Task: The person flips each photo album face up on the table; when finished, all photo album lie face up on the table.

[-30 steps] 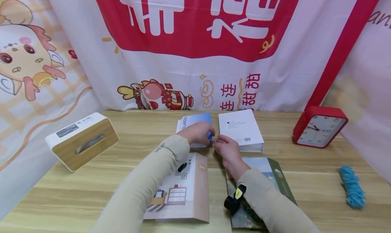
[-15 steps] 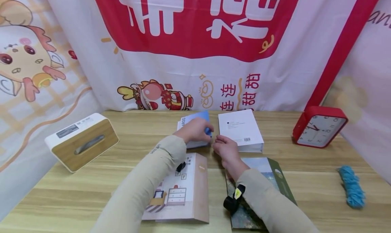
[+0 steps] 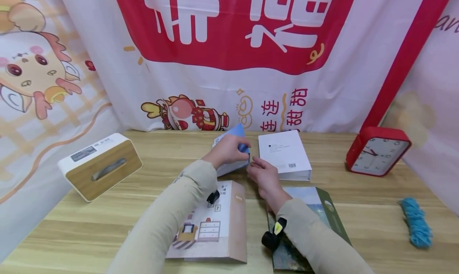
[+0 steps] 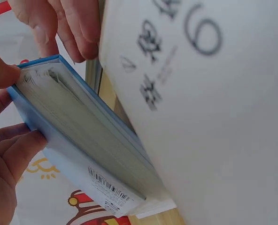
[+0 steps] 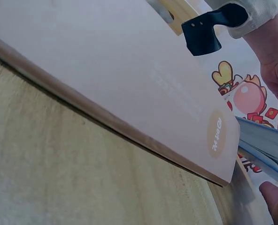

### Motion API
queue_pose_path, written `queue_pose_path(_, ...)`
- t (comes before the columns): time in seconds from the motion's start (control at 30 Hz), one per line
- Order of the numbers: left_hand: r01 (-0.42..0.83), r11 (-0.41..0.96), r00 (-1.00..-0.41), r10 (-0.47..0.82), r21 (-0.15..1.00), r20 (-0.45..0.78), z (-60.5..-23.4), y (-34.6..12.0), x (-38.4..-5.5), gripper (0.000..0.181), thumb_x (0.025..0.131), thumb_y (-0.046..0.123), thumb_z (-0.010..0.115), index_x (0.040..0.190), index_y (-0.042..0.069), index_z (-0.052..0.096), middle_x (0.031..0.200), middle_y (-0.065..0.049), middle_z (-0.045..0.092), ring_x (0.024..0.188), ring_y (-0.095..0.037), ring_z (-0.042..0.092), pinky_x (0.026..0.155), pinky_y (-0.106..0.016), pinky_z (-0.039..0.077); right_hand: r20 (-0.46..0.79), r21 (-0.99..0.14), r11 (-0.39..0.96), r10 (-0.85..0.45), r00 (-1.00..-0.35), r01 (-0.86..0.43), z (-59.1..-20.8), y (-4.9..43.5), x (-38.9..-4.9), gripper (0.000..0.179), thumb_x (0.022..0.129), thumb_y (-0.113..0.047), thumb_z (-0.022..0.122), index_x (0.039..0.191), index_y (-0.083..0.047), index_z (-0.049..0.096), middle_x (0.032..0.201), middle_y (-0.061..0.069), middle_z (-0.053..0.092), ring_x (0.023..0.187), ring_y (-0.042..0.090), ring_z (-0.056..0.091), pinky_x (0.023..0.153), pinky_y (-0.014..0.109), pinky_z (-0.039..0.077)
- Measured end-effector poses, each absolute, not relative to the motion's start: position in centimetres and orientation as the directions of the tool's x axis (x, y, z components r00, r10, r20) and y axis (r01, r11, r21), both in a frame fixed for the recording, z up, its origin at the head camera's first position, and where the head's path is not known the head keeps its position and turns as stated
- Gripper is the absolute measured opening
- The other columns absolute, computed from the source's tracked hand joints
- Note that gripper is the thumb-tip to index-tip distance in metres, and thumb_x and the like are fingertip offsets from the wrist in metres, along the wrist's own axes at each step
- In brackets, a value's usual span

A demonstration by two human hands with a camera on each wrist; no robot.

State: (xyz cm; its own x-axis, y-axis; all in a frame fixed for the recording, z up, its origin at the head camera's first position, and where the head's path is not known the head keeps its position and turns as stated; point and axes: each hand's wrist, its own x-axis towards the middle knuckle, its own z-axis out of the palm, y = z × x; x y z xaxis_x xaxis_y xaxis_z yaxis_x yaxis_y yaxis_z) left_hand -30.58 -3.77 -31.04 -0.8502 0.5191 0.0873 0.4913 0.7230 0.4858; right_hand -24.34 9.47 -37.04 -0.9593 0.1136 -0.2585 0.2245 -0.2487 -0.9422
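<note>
Left wrist view, blue book (image 4: 82, 126): tilted; might drop if grip slips;
Left hand (image 3: 227, 149): pinching its edge;
Right hand (image 3: 265, 176): fingers loosely bent

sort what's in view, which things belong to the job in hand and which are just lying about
In the job:
blue book, held by the left hand
right hand, close to the book

Apparently just lying about:
white book, pale book, green-edged book (these might belong too)
red clock
blue yarn
wood-fronted box
</note>
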Motion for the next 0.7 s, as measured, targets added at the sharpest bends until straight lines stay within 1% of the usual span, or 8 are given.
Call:
queue_pose_path(0.2,0.506,0.700,-0.854,0.489,0.504,0.178,-31.2,-3.9,-30.1,0.030,0.079,0.023,0.070,0.109,0.020,0.067,0.114,-0.001,0.064,0.108,-0.022,0.054,0.094,-0.041,0.045,-0.246,-0.941,-0.267,0.117,-0.962,0.209,-36.9,9.6,-24.6,0.050,0.088,-0.003,0.058,0.136,-0.012,0.047,0.129,0.009,0.055,0.117,0.022,0.054,0.096,0.035,0.046)
queue_pose_path(0.33,0.496,0.675,-0.863,0.450,0.546,0.228,-31.3,-4.0,-29.8,0.029,0.078,0.022,0.069,0.107,0.019,0.067,0.116,-0.003,0.064,0.105,-0.021,0.056,0.090,-0.039,0.047,-0.215,-0.943,-0.285,0.124,-0.969,0.173,-36.8,9.6,-24.9,0.048,0.088,-0.003,0.058,0.134,-0.012,0.049,0.129,0.009,0.056,0.117,0.020,0.054,0.096,0.035,0.046)
queue_pose_path(0.5,0.472,0.621,-0.877,0.404,0.626,0.261,-31.4,-4.0,-29.5,0.027,0.077,0.019,0.069,0.103,0.020,0.067,0.130,-0.008,0.056,0.109,-0.026,0.057,0.088,-0.039,0.050,-0.172,-0.940,-0.318,0.129,-0.977,0.124,-36.4,9.5,-25.1,0.047,0.088,-0.001,0.057,0.134,-0.010,0.049,0.131,0.010,0.054,0.117,0.020,0.053,0.096,0.034,0.046)
queue_pose_path(0.57,0.462,0.596,-0.882,0.384,0.657,0.272,-31.5,-4.1,-29.4,0.027,0.077,0.019,0.070,0.104,0.019,0.068,0.135,-0.009,0.051,0.112,-0.028,0.056,0.088,-0.039,0.050,-0.166,-0.939,-0.324,0.132,-0.977,0.116,-36.2,9.6,-25.1,0.045,0.089,-0.001,0.057,0.133,-0.011,0.051,0.131,0.009,0.054,0.117,0.018,0.053,0.096,0.033,0.046)
queue_pose_path(0.7,0.444,0.527,-0.891,0.342,0.725,0.298,-31.7,-4.3,-29.2,0.026,0.077,0.017,0.069,0.103,0.018,0.068,0.136,-0.008,0.050,0.111,-0.028,0.058,0.086,-0.035,0.052,-0.163,-0.939,-0.325,0.133,-0.978,0.113,-35.6,9.6,-25.2,0.042,0.089,-0.002,0.057,0.130,-0.014,0.055,0.130,0.006,0.055,0.116,0.017,0.054,0.096,0.032,0.046)
